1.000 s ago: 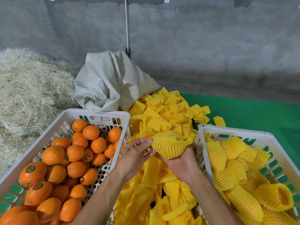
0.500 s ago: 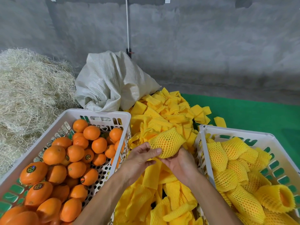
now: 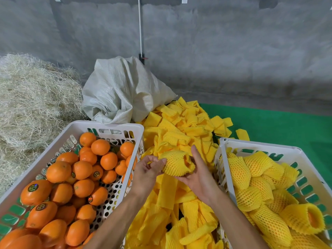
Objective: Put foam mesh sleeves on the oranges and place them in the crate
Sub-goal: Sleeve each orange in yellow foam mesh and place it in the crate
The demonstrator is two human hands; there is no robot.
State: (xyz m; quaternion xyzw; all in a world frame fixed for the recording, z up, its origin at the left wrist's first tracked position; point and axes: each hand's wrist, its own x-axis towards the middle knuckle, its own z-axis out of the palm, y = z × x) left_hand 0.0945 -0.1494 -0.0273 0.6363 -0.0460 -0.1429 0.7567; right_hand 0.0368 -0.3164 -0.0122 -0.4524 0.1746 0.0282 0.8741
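An orange wrapped in a yellow foam mesh sleeve (image 3: 177, 164) sits between my hands above the sleeve pile. My right hand (image 3: 199, 175) cradles it from below and behind, fingers curled round it. My left hand (image 3: 148, 168) pinches the sleeve's left end with its fingertips. The white crate (image 3: 260, 148) on the right holds several sleeved oranges (image 3: 251, 169). To the left, another white crate (image 3: 107, 125) is filled with bare oranges (image 3: 84, 169).
A heap of loose yellow foam sleeves (image 3: 179, 126) lies between the crates, on a green mat (image 3: 280, 126). A white woven sack (image 3: 124, 92) and a straw pile (image 3: 32, 97) sit behind, against a grey concrete wall.
The sleeved orange has come lower and turned, its open end now facing right. My left hand went from an open palm on the sleeve to a fingertip pinch at its left end.
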